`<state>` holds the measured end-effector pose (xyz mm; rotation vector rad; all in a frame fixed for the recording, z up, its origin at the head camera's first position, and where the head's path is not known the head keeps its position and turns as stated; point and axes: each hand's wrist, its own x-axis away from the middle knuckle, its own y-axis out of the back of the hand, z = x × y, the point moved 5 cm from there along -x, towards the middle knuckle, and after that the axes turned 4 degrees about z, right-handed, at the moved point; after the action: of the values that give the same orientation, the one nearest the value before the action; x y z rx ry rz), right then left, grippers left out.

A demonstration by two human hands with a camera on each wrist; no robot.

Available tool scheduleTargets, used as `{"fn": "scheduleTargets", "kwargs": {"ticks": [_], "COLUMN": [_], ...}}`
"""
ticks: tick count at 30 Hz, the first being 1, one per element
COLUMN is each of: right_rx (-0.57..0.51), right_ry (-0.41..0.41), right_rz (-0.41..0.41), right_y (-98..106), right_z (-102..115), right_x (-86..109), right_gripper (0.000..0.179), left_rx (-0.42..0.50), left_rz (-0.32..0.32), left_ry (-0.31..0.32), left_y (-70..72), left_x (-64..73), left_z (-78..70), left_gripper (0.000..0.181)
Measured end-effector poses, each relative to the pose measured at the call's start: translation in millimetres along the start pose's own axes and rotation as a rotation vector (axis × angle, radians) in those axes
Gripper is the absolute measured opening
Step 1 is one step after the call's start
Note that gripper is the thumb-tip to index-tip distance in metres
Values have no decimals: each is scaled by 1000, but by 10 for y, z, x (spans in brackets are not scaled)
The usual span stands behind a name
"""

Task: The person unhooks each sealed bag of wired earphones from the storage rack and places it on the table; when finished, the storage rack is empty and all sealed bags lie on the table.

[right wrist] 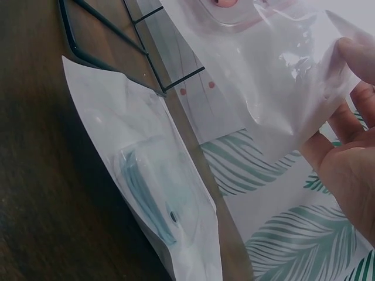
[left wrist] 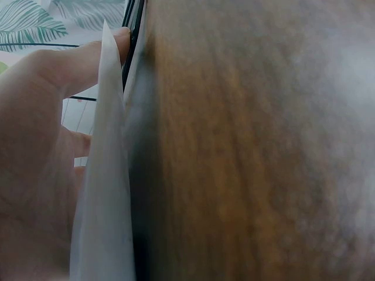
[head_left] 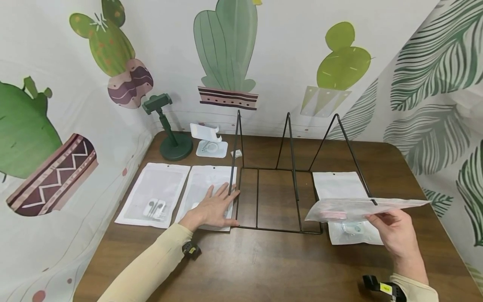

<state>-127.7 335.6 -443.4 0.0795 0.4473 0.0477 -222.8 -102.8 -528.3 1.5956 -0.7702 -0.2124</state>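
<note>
A black wire rack [head_left: 258,197] with upright triangular dividers stands on the table. My left hand [head_left: 213,208] lies with spread fingers over a white zip pouch [head_left: 201,176], its fingertips at the rack's left side. In the left wrist view the pouch's pale edge [left wrist: 105,175] stands between that hand and the table. My right hand [head_left: 400,235] pinches a clear-fronted pouch [head_left: 354,205] by one edge, thumb on top; something pink shows inside. The held pouch is raised over another white pouch [head_left: 336,184], which has a coiled pale-blue cable in a case [right wrist: 146,193] and lies at the rack's right.
Farther left lies a pouch with earphones [head_left: 162,184]. Behind are a dark green phone stand [head_left: 173,144], a white folding stand [head_left: 211,149] and a small white packet [head_left: 236,154]. A cactus-print cloth [head_left: 279,63] hangs behind the table [head_left: 245,264].
</note>
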Motion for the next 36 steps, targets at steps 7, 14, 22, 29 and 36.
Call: {"fn": "scheduleTargets", "kwargs": {"ticks": [7,14,22,29,36], "right_rx": [24,-23,-58,-50,-21], "right_ry": [-22,28,17,4,2], "right_rz": [-25,-20,-12,-26,-85], "right_y": [6,-4,-8,18,163], "right_z": [16,47,74,82,120], "right_x": [18,26,48,79,175], "right_gripper": [34,35,36,40,44], "left_rx": [-5,-1,10,12,6], "left_rz": [9,-2,-17,-21,-13], "left_ry": [5,-3,-12,-14,-14], "left_y": [12,20,25,20,11], "left_x": [-7,4,11,6,5], "left_z": [-6,-15,-13,-10,-10], "left_gripper": [103,103,103,103,103]}}
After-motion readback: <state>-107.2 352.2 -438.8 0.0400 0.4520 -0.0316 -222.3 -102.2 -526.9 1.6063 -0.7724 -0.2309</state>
